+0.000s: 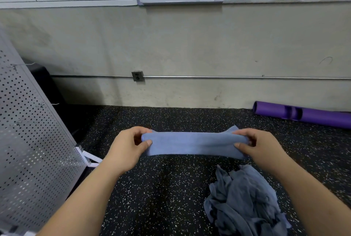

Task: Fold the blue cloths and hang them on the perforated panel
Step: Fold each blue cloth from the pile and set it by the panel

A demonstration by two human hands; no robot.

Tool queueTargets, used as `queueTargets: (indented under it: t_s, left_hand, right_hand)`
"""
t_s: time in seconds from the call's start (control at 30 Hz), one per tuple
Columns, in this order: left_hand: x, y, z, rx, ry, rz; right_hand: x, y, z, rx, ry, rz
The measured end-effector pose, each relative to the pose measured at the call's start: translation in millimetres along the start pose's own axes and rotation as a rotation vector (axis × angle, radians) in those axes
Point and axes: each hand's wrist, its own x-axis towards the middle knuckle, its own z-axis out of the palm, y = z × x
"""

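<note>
A folded blue cloth is stretched flat in the air between my two hands, above the floor. My left hand pinches its left end between thumb and fingers. My right hand pinches the right end the same way. A crumpled heap of grey-blue cloths lies on the floor below my right forearm. The perforated panel, grey metal with wire hooks, leans at the left, well apart from the held cloth.
The floor is black speckled rubber. A purple foam roller lies by the wall at the right. A wall socket and a thin pipe run along the grey wall. The panel's white foot juts out near my left forearm.
</note>
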Motion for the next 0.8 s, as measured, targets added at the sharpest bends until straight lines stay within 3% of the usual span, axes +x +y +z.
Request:
queueTargets:
  t_s: [0.1, 0.17, 0.27, 0.37, 0.6, 0.8]
  left_hand:
    - [0.9, -0.1, -1.8, 0.023, 0.046, -0.040]
    - [-0.1, 1.5, -5.0, -0.119, 0.042, -0.089]
    - [-2.9, 8.6, -7.6, -0.475, -0.047, -0.193]
    - [-2.3, 11.6, -7.1, -0.634, -0.075, -0.292]
    - [-6.3, 20.3, -1.8, -0.576, 0.018, -0.281]
    - [-6.1, 19.3, -2.4, -0.665, -0.090, -0.276]
  right_hand:
    - [1.1, -1.1, 0.5, -0.088, 0.022, 0.015]
    - [2.8, -0.1, -1.2, -0.054, 0.030, 0.033]
    - [2.6, -2.9, -2.5, 0.219, -0.038, 0.126]
    - [0.1, -9.5, -0.6, 0.451, -0.067, 0.214]
    - [-2.9, -18.2, 0.8, 0.591, -0.054, 0.247]
    - [-4.3, -16.6, -1.9, 0.614, -0.103, 0.168]
